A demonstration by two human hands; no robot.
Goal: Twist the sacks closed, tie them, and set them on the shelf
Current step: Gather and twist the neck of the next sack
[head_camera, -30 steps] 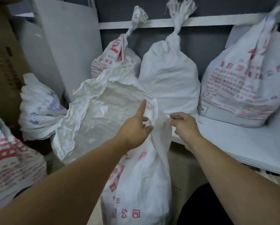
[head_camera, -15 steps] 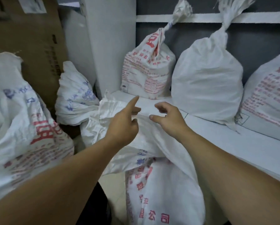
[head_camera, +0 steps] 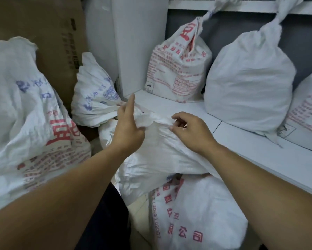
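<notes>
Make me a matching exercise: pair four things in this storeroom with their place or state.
Things:
1. plain white sack
2. sack printed only in blue
3. front sack
4. cardboard box

Places or states:
A. brown, back left
B. untied, top pinched by left hand and right hand
C. on the shelf, neck twisted shut
D. low, beside the white upright panel

Pairs: 1-C, 2-D, 3-B, 4-A.

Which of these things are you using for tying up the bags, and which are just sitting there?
For the job: open sack, gripped by left hand and right hand; shelf; tied red-print sack and tied plain sack standing on it; big left sack, likely next.
Lying about: cardboard box; white panel.
</notes>
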